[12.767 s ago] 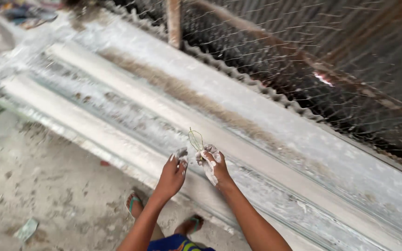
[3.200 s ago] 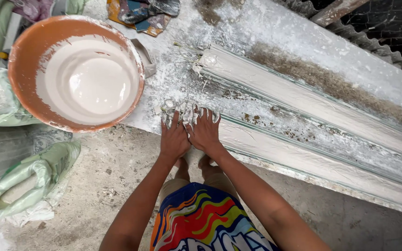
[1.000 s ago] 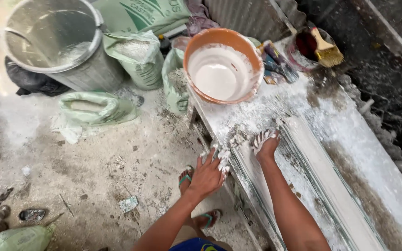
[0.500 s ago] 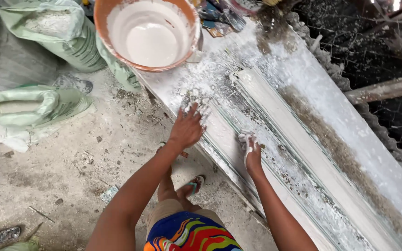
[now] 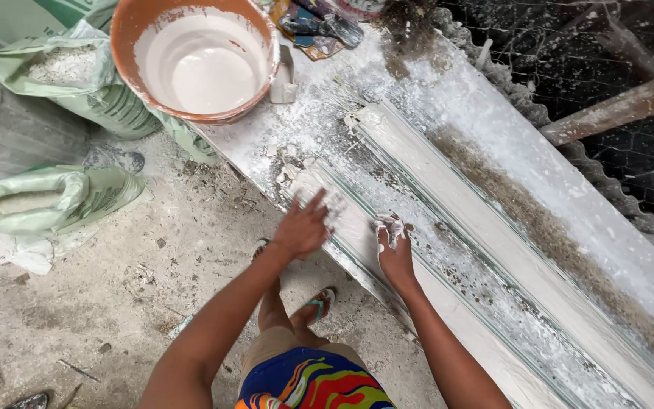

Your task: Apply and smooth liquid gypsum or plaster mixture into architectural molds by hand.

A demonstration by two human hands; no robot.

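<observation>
- Seen from above: a long workbench [image 5: 448,98] dusted white, running from the top left toward the bottom right.
- Left hand [image 5: 302,227] at the bench's near edge, fingers spread and blurred, palm down on the near plaster moulding strip [image 5: 357,227], close to that strip's left end.
- Right hand [image 5: 395,254] just to the right on the same strip, fingers coated in wet white plaster, loosely curled and pressed onto the surface; gripping nothing that can be made out.
- Second, taller plaster moulding strip [image 5: 448,189] parallel and farther from the body, nearer the bench's far edge, with a band of brown grit along its far side.
- Orange basin [image 5: 194,57] at the bench's left end, lined with smooth white plaster.
- Small white block [image 5: 283,79] touching the basin's right side.
- Clutter of tools [image 5: 319,26] at the far left corner of the bench, too smeared to identify.
- Green-and-white sacks [image 5: 47,201] of white powder on the concrete floor, to the left of the bench.
- Wire mesh fence [image 5: 630,45] behind the bench's far edge.
- Sandalled feet [image 5: 319,303] and bright patterned shorts [image 5: 312,382] below the arms.
</observation>
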